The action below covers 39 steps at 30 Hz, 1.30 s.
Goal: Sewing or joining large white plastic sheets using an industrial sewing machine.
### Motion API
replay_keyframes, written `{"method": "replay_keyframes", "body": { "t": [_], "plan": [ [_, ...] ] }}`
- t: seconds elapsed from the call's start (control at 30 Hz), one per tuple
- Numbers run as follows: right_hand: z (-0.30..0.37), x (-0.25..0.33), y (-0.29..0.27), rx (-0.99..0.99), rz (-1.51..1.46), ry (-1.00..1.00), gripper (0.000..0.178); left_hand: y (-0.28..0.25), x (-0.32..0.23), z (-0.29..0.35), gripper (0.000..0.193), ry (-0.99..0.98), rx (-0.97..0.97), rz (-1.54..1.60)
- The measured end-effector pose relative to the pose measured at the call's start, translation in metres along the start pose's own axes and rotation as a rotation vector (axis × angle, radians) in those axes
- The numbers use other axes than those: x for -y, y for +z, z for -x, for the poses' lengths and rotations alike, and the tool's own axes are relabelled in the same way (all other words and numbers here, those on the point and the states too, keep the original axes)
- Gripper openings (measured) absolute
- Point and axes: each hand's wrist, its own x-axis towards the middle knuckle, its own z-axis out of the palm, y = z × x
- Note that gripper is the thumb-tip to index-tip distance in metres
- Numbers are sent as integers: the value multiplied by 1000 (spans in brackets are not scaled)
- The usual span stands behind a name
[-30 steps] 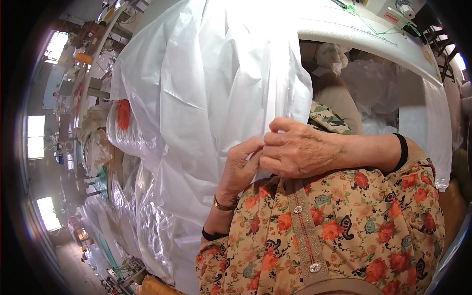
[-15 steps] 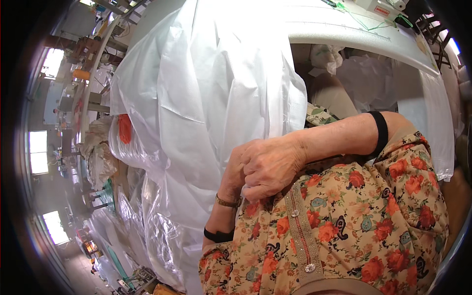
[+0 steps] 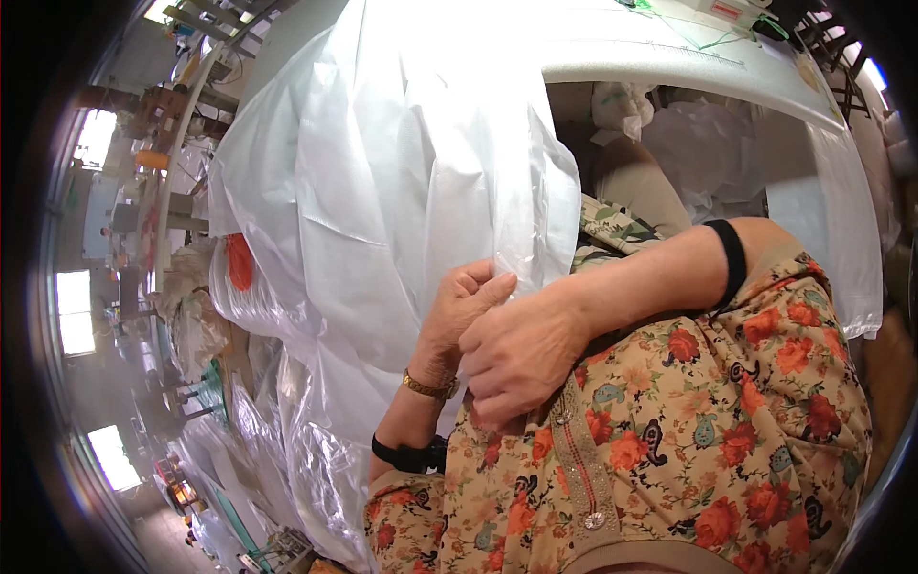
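A large white sheet [image 3: 382, 191], thin and creased with glossy film-like edges, drapes from the table towards my lap. My left hand [image 3: 463, 304], with a gold watch [image 3: 427, 386] on the wrist, is closed on the sheet's near edge, thumb on top. Just in front of it and overlapping it, my right hand [image 3: 528, 352] is curled into a fist close to my flowered shirt [image 3: 669, 421]. Its fingertips are turned away, so whatever they grip is hidden.
The white tabletop [image 3: 660, 59] curves across the far side, with green cord [image 3: 712, 43] on it. Crumpled clear plastic [image 3: 320, 459] hangs at the left. A red-orange piece [image 3: 238, 262] shows by the sheet's left edge. Beneath the table lie white bags [image 3: 708, 143].
My left hand has come into fuller view, its thumb now showing above the right hand. My right hand has shifted slightly down and left. The sheet edge has slid a little left.
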Motion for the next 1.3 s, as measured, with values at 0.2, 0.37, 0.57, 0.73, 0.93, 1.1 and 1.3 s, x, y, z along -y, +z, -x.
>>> {"method": "replay_keyframes", "body": {
  "t": [0.2, 0.37, 0.57, 0.73, 0.93, 1.1, 1.3],
  "plan": [
    [49, 34, -48, 122, 197, 592, 22, -3, -4, 24, 14, 168, -162, -177],
    [61, 57, -48, 399, 121, 996, 35, -10, -20, 41, 9, 230, -324, -262],
    [52, 60, -48, 788, 362, 1204, 32, -30, -65, 56, 5, 477, -462, -507],
    [53, 73, -54, 317, 371, 994, 13, -7, -84, 58, 5, 633, -459, -1100],
    [13, 67, -70, 159, 231, 847, 15, 30, -54, 42, 6, 569, -231, -972],
    [3, 61, -54, 303, 40, 866, 15, 30, -23, 29, 6, 456, -184, -801],
    [10, 53, -47, 377, 31, 790, 14, 31, -17, 19, 16, 387, -115, -392]
  ]
}}
